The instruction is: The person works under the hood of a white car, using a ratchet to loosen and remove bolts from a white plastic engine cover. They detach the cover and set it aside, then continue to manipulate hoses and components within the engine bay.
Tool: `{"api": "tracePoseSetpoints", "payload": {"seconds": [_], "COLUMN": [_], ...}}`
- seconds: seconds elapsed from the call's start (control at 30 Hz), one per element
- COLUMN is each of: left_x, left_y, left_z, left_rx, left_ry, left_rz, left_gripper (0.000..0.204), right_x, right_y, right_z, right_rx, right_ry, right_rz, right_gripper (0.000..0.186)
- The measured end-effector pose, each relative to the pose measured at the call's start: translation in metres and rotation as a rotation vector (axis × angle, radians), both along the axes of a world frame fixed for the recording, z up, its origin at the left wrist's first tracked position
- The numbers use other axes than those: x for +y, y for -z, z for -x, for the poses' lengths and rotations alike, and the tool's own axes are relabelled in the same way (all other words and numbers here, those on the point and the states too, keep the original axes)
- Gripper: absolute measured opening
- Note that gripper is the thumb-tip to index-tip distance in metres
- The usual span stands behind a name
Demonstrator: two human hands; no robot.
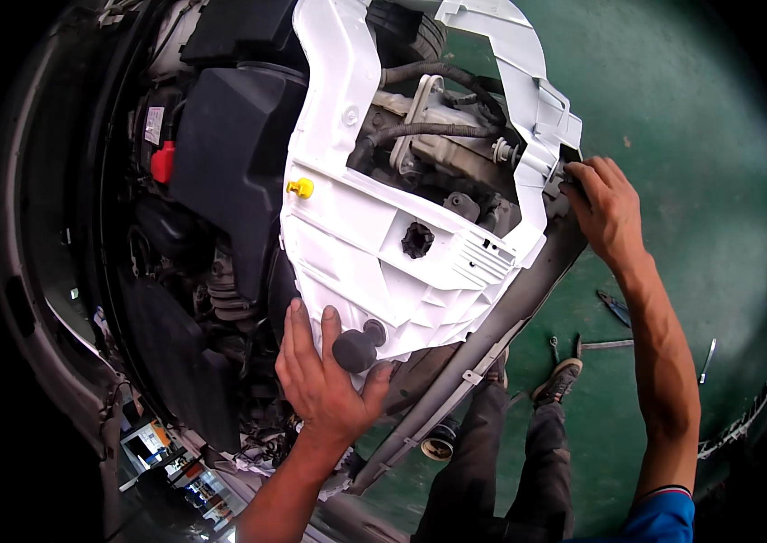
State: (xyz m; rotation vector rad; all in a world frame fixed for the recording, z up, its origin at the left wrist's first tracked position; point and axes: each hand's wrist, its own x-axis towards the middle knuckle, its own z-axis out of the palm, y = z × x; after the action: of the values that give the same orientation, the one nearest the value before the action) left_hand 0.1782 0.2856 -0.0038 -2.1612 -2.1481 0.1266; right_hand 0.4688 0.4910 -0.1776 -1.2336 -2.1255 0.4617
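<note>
My left hand (322, 376) grips the near lower edge of the white front panel (356, 226), fingers spread flat, thumb under a black knob (354, 350). Farther right, my right hand (608, 210) pinches the panel's far corner; its long axis runs between both hands.

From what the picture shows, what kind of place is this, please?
Most likely a car repair workshop. A car's engine bay stands open, both hands hold a white plastic front panel over it, and hand tools lie on the green painted floor.
</note>
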Motion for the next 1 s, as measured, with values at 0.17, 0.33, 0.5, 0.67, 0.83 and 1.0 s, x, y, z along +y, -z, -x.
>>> {"api": "tracePoseSetpoints", "payload": {"seconds": [0.17, 0.33, 0.5, 0.67, 0.83, 1.0], "left_x": [0.003, -0.001, -0.002, -0.001, 0.003, 0.032], "left_y": [0.000, -0.003, -0.004, -0.010, -0.010, -0.053], "left_z": [0.000, 0.001, 0.003, 0.003, 0.009, -0.043], "left_rx": [0.010, 0.005, -0.019, -0.077, -0.318, -0.559], "left_ry": [-0.005, -0.025, -0.032, -0.037, -0.113, -0.011], "left_rz": [0.012, 0.054, 0.102, 0.127, 0.027, 0.090], "left_gripper": [0.077, 0.078, 0.081, 0.082, 0.080, 0.072], "right_x": [-0.002, -0.006, 0.003, 0.003, 0.002, 0.002], "right_y": [0.000, -0.014, -0.019, -0.012, -0.009, -0.008], "right_z": [0.002, 0.005, 0.008, 0.009, 0.013, 0.005], "right_rx": [0.010, 0.146, 0.422, 0.477, 0.533, 0.490], "right_ry": [0.052, 0.086, 0.256, 0.215, 0.254, 0.213], "right_rz": [0.132, 0.462, 0.952, 0.832, 0.789, 0.830], "right_gripper": [0.020, 0.026, 0.026, 0.019, 0.020, 0.025]}}
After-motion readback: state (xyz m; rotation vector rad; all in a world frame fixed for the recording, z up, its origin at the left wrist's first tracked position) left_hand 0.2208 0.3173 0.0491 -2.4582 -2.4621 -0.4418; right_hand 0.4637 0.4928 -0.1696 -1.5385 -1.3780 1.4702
